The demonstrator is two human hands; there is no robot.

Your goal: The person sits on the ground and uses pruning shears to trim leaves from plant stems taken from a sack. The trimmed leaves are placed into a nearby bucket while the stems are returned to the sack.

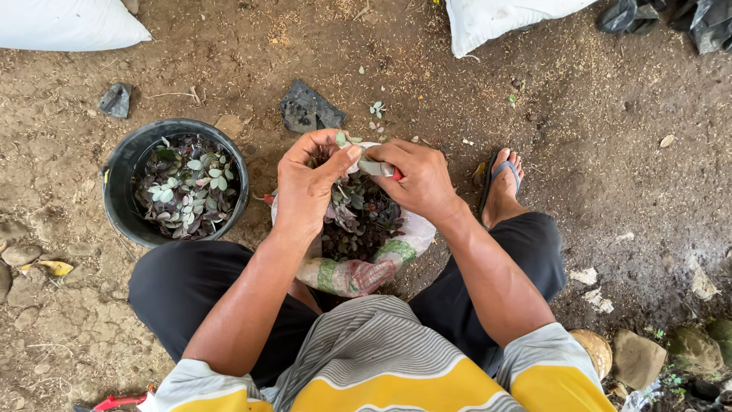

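Note:
I squat over an open woven sack (358,271) full of small purple-green leafy cuttings (362,217). My left hand (305,187) pinches a leafy sprig (343,140) between thumb and fingers above the sack. My right hand (415,179) grips a small cutting tool (379,168) with a metal blade and a red handle, its tip right at the sprig. To the left stands a black bucket (122,191) holding more of the same cuttings (187,187).
Bare dirt ground all around. White sacks (65,23) lie at top left and top centre (496,19). Dark plastic scraps (309,108) lie behind the sack. My sandalled foot (503,183) is on the right. Stones (637,355) sit at lower right, a red-handled tool (114,402) at bottom left.

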